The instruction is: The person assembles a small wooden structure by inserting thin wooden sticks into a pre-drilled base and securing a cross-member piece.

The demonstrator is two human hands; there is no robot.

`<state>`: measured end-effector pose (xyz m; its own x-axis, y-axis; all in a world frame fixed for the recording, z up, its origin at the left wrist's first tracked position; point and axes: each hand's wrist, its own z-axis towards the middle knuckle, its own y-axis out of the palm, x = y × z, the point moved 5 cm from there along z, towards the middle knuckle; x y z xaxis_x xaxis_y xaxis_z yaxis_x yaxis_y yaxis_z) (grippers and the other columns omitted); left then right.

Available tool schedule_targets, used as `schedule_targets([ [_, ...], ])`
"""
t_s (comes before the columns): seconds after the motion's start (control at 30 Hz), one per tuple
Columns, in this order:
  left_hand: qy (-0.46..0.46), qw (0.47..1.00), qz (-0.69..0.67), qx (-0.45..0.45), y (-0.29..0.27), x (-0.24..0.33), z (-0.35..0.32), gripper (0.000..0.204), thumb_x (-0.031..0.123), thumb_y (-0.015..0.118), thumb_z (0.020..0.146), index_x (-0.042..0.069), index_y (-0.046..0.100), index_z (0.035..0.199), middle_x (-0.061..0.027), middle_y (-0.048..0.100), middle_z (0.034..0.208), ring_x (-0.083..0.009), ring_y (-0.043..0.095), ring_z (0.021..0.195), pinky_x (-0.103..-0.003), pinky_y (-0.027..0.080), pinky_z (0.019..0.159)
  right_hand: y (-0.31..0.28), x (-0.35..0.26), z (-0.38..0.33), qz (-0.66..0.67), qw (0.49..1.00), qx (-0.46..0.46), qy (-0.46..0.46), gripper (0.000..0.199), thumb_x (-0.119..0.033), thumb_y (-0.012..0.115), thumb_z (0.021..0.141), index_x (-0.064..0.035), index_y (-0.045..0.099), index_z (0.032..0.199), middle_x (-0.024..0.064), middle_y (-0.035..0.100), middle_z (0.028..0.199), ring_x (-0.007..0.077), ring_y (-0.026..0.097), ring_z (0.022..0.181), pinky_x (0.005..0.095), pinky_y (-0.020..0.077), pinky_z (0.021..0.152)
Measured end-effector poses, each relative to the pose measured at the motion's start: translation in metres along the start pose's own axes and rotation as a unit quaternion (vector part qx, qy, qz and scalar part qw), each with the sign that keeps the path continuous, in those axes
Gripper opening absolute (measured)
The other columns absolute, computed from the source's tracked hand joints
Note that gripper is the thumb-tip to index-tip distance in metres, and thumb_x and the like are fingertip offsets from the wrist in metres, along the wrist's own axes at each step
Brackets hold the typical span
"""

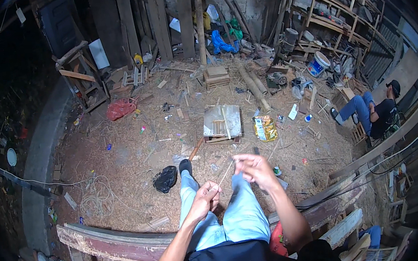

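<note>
Over my lap, a thin pale stick slants up to the right between my two hands. My left hand is closed in a pinch on its lower end. At its upper end the fingers of my right hand are closed too, slightly blurred; whether they hold anything besides the stick is hidden. Beyond my knees stands a low wooden stand with a worn pale top. Several thin sticks lie on that top. A tool with a wooden handle lies by my left foot.
A yellow printed packet and a black plastic bag lie on the shaving-strewn floor. Farther off are a small wood stack, a red bag and a white-and-blue bucket. Another person sits at the right. My bench runs across the front.
</note>
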<state>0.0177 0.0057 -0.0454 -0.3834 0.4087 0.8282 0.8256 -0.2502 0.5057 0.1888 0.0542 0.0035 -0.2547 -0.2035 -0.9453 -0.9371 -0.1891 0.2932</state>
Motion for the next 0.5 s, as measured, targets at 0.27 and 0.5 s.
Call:
schedule_targets([
  [0.27, 0.016, 0.997, 0.077, 0.004, 0.004, 0.001, -0.001, 0.018, 0.023, 0.045, 0.096, 0.006, 0.048, 0.089, 0.0046, 0.035, 0.057, -0.0045, 0.027, 0.044, -0.020, 0.022, 0.039, 0.004, 0.011, 0.005, 0.036, 0.999, 0.012, 0.006, 0.016, -0.011, 0.061, 0.086, 0.0021, 0.063, 0.095, 0.0043, 0.063, 0.072, 0.0035, 0.043, 0.048, 0.0176, 0.0293, 0.041],
  [0.5, 0.053, 0.990, 0.131, 0.011, 0.005, 0.004, 0.003, 0.018, 0.024, 0.044, 0.096, 0.007, 0.048, 0.089, 0.0045, 0.037, 0.059, -0.0040, 0.029, 0.045, -0.020, 0.022, 0.039, 0.006, 0.012, 0.006, 0.050, 0.998, -0.008, 0.038, 0.016, -0.012, 0.062, 0.086, 0.0017, 0.063, 0.094, 0.0040, 0.062, 0.072, 0.0033, 0.041, 0.048, 0.0177, 0.0276, 0.041],
])
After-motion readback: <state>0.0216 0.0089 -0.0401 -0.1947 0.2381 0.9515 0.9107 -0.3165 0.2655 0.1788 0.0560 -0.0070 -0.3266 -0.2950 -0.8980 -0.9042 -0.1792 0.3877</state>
